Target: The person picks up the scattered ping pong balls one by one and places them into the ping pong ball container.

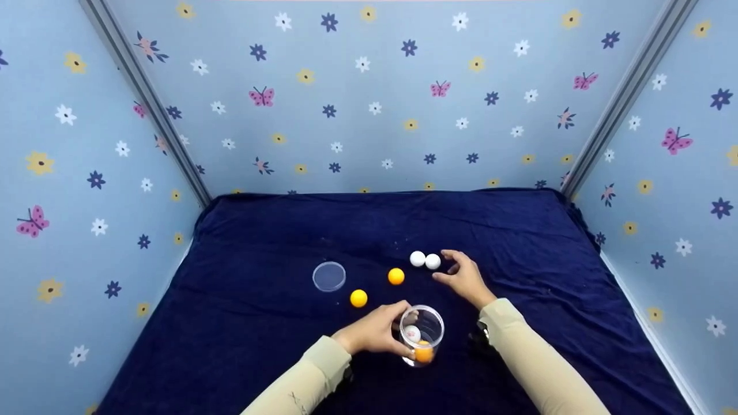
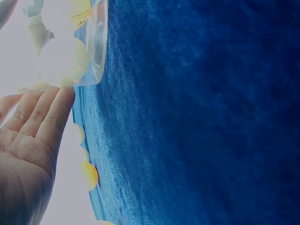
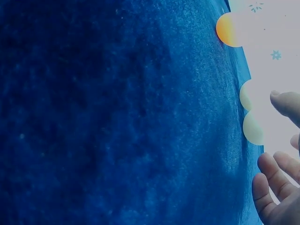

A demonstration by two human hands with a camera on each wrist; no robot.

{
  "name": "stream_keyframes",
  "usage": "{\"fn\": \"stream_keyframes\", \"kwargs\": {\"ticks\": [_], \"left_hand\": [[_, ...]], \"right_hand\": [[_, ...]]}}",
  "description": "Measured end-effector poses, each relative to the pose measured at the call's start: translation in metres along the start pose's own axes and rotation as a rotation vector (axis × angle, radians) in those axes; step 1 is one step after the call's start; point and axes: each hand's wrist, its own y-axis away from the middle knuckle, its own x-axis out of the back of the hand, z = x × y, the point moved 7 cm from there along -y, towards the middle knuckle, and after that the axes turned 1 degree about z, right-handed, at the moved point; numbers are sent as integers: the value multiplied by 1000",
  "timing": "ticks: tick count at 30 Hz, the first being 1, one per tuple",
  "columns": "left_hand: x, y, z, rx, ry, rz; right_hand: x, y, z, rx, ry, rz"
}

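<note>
My left hand [image 1: 375, 330] grips a clear plastic jar [image 1: 441, 327] from its left side, and the jar's round mouth faces up. Inside lie a white ball [image 1: 411, 333] with reddish print and an orange ball [image 1: 424, 352]. In the left wrist view, fingers [image 2: 54, 110] touch the jar's wall [image 2: 97, 51]; glare washes out much of it. My right hand [image 1: 467, 281] holds nothing, thumb and fingers spread just right of two white balls [image 1: 432, 261] that sit side by side. The right wrist view shows a gap between these fingers [image 3: 269, 171] and the nearer ball [image 3: 253, 129].
Two orange balls [image 1: 396, 276] [image 1: 358, 298] rest on the dark blue cloth [image 1: 259, 323], left of the white pair. Farther left lies a clear round lid [image 1: 329, 276]. Flower-patterned walls [image 1: 369, 86] enclose the back and sides. Wrinkles run across the cloth at right.
</note>
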Motion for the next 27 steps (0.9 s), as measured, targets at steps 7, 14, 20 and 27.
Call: {"fn": "stream_keyframes", "kwargs": {"ticks": [7, 14, 20, 27], "left_hand": [[0, 0, 0, -4, -5, -2], [0, 0, -2, -4, -16, -3], [0, 0, -2, 1, -13, -7], [-1, 0, -1, 1, 9, -7]], "right_hand": [[-3, -4, 1, 17, 9, 0], [-8, -7, 6, -10, 7, -7], [-12, -11, 9, -37, 15, -23], [-16, -11, 10, -49, 14, -20]]}}
